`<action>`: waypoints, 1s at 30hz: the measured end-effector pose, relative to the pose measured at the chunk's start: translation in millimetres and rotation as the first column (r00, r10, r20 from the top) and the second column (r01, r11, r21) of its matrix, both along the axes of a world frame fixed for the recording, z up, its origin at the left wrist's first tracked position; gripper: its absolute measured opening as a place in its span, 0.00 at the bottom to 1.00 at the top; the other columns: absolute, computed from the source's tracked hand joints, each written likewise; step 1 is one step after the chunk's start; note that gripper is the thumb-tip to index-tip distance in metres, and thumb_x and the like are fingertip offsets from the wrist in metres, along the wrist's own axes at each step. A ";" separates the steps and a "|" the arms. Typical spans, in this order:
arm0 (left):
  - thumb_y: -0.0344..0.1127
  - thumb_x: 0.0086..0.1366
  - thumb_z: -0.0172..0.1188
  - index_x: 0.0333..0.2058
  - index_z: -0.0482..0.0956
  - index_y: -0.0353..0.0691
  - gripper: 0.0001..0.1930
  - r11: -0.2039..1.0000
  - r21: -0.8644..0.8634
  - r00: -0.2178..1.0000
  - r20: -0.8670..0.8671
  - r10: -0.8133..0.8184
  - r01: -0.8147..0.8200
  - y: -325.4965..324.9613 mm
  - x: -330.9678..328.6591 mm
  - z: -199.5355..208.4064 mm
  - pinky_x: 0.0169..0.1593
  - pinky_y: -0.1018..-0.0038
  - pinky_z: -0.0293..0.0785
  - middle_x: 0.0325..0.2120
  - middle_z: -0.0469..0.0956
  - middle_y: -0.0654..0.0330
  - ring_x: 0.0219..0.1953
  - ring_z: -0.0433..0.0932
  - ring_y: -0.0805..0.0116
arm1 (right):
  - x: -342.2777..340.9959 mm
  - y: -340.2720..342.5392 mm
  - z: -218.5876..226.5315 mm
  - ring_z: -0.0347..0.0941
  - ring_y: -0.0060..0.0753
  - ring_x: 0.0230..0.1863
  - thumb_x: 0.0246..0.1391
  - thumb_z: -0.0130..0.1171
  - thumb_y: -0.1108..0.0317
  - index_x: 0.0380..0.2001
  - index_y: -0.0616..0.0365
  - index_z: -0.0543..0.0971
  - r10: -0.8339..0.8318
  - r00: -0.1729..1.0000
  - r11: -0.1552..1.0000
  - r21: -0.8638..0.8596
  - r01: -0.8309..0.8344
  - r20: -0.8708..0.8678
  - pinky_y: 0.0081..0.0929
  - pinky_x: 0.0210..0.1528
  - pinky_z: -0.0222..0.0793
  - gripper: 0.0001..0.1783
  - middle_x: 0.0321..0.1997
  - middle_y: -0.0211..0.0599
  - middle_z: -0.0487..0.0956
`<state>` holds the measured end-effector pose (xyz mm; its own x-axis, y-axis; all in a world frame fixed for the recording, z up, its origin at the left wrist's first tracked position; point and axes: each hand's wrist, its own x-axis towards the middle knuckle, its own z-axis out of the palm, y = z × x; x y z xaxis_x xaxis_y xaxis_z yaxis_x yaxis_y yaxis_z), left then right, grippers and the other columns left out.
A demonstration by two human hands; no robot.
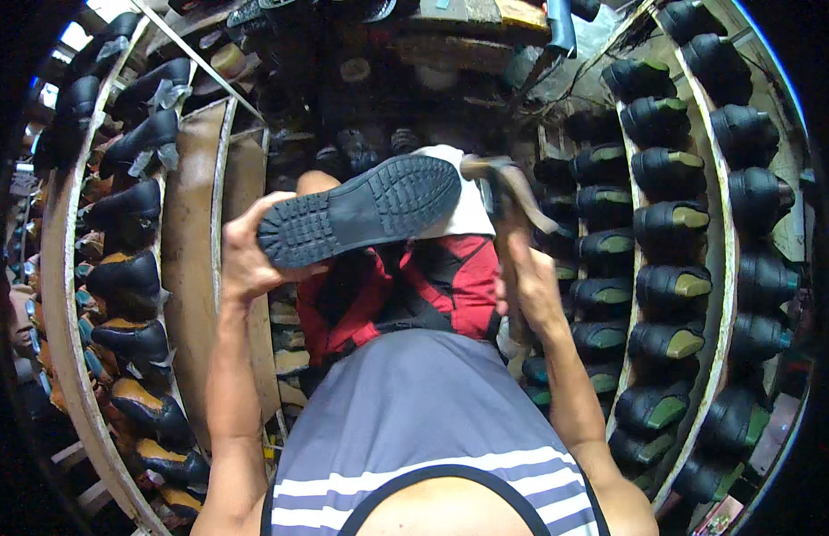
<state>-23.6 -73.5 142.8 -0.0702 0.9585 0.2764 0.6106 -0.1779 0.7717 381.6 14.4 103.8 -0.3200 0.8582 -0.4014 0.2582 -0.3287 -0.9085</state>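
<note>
A black shoe with its treaded sole (356,210) turned up lies across above my lap. My left hand (249,246) is closed round its left end, the thumb and fingers on either side of the sole. In my right hand (532,281) is a hammer (512,192), gripped by its handle. The hammer's head stands just right of the sole's right tip, apart from it as far as I can tell. Beneath the sole's right end a white cloth (472,210) covers part of my leg. The shoe's upper is hidden below the sole.
Wooden racks with several black shoes (669,228) stand close on my right. On the left, another rack holds more black shoes (129,277), some with orange-brown insides, beside a bare wooden board (189,259). A cluttered bench (450,54) lies ahead in dim light.
</note>
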 end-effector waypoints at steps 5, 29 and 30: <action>0.40 0.30 0.87 0.53 0.86 0.36 0.44 0.920 0.203 0.858 -0.469 -0.209 0.336 60.3 14.3 154.8 0.56 0.62 0.84 0.45 0.89 0.49 0.48 0.90 0.53 | 23.0 6.1 29.3 0.75 0.36 0.18 0.72 0.40 0.24 0.35 0.60 0.74 -0.169 0.890 0.983 -0.009 0.182 -0.423 0.35 0.22 0.74 0.43 0.20 0.39 0.75; 0.43 0.36 0.87 0.52 0.82 0.39 0.41 0.999 -0.004 0.997 -0.065 0.032 -0.033 85.7 65.4 -72.7 0.56 0.55 0.81 0.45 0.87 0.47 0.50 0.86 0.43 | -14.8 23.6 32.3 0.70 0.23 0.16 0.73 0.47 0.27 0.26 0.56 0.74 0.197 0.897 0.906 0.276 -0.321 0.394 0.26 0.20 0.67 0.40 0.19 0.31 0.74; 0.44 0.36 0.87 0.52 0.82 0.40 0.41 0.999 0.003 0.997 -0.061 0.036 -0.036 82.5 63.9 -71.0 0.57 0.55 0.81 0.45 0.87 0.47 0.51 0.86 0.43 | -5.4 27.0 16.7 0.70 0.23 0.15 0.73 0.46 0.27 0.27 0.57 0.74 0.173 0.961 0.969 0.140 -0.206 0.217 0.26 0.18 0.66 0.41 0.19 0.31 0.74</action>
